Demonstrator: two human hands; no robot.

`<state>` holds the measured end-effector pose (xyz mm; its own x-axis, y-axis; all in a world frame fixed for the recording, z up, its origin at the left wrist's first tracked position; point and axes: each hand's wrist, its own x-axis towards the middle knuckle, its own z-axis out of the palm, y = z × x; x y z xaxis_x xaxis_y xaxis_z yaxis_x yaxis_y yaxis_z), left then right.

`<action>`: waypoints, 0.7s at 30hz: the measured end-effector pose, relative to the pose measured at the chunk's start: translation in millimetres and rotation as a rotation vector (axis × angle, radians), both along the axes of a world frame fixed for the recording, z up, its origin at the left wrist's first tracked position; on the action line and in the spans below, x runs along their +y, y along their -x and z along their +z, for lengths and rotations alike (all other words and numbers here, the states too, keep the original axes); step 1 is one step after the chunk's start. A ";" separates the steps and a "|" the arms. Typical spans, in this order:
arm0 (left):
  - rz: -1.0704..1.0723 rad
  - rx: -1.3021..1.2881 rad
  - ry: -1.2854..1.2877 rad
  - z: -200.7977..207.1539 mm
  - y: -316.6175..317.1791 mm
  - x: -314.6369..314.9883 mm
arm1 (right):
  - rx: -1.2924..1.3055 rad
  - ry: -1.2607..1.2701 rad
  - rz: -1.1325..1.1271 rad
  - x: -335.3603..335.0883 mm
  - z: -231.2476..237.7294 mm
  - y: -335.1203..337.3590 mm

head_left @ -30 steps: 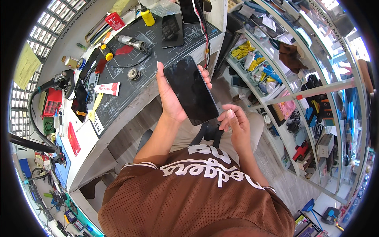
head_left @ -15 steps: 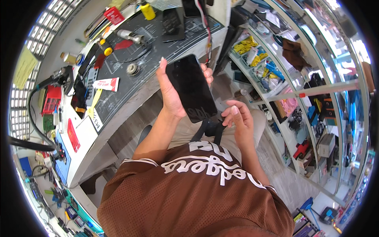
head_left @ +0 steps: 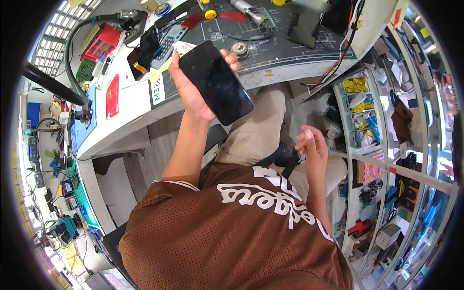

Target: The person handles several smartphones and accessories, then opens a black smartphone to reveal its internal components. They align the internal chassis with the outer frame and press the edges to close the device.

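Observation:
A smartphone [head_left: 217, 84] with a dark, unlit screen is held in my left hand [head_left: 193, 99], tilted in front of the workbench edge. The thumb lies along its left side and the fingertips show past its upper right side. My right hand [head_left: 313, 145] hovers over my lap, apart from the phone. Its fingers are loosely bent and spread from the thumb, with nothing visible in them. Behind the phone, partly covered by it, lies a white and red tube [head_left: 183, 47] on the bench, near a small round metal part [head_left: 239, 49].
A dark work mat [head_left: 285, 60] covers the bench, bearing another dark phone [head_left: 303, 30] and a metal-ended tool [head_left: 249, 12]. A red flat packet [head_left: 112, 96] lies on the left. Hanging cables [head_left: 333, 72] drop beside glass shelves [head_left: 386, 159] full of parts on the right.
My view has swung left, so the bench and shelves appear shifted right. My left hand still holds the phone. My right hand now sits farther from the phone, its fingers more bent.

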<state>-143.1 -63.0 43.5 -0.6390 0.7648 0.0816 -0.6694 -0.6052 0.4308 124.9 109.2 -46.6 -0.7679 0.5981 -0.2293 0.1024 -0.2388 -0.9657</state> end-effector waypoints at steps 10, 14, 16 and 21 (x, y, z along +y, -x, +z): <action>-0.033 0.136 0.156 18.0 -70.4 90.5 | 0.218 -0.036 0.089 -14.9 97.4 49.9; -0.135 0.234 0.218 35.0 -97.0 112.5 | 0.162 0.041 -0.136 -4.4 100.6 20.9; -0.054 0.342 0.229 32.8 -111.8 129.1 | 0.192 0.026 -0.246 1.0 99.2 6.9; -0.086 0.789 0.363 39.2 -145.5 158.3 | 0.025 0.082 -0.273 13.6 99.5 -38.7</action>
<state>2.4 95.3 82.7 -0.4373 0.8725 0.2178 -0.1315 -0.3016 0.9443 163.6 122.8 52.9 -0.5871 0.7638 -0.2682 0.0000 -0.3314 -0.9435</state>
